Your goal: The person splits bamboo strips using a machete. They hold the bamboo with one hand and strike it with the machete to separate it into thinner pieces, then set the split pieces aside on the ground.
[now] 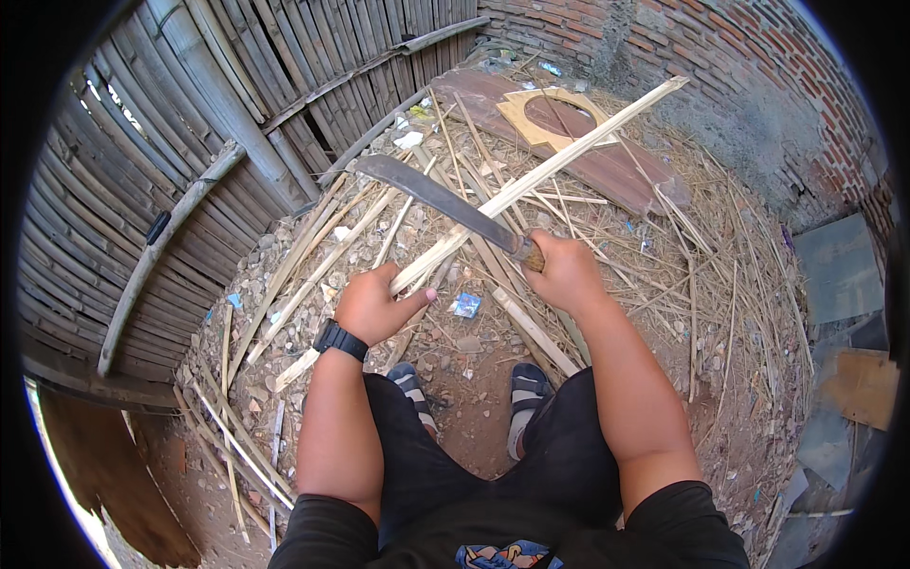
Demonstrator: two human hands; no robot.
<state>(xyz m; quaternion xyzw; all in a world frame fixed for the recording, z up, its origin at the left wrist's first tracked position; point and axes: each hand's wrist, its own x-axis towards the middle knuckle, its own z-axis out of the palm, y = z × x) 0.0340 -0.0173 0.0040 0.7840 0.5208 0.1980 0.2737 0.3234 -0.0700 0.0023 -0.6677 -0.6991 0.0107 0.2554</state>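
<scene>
A long pale split stick of bamboo or wood (550, 169) slants from lower left to upper right in front of me. My left hand (373, 305), with a black watch on its wrist, is closed around its lower part; a short end sticks out below the hand. My right hand (564, 270) grips the handle of a machete (431, 196). The dark curved blade points up and left and crosses the stick a little beyond my left hand. Whether the edge has bitten into the stick cannot be made out.
Loose strips (313, 275) and straw lie over stony ground around my sandalled feet (531, 398). Farther off is a brown board (626, 180) bearing a yellowish panel with a round hole (519, 114). A bamboo wall (104, 209) stands left, a brick wall (777, 95) far right, sheets (834, 266) at the right.
</scene>
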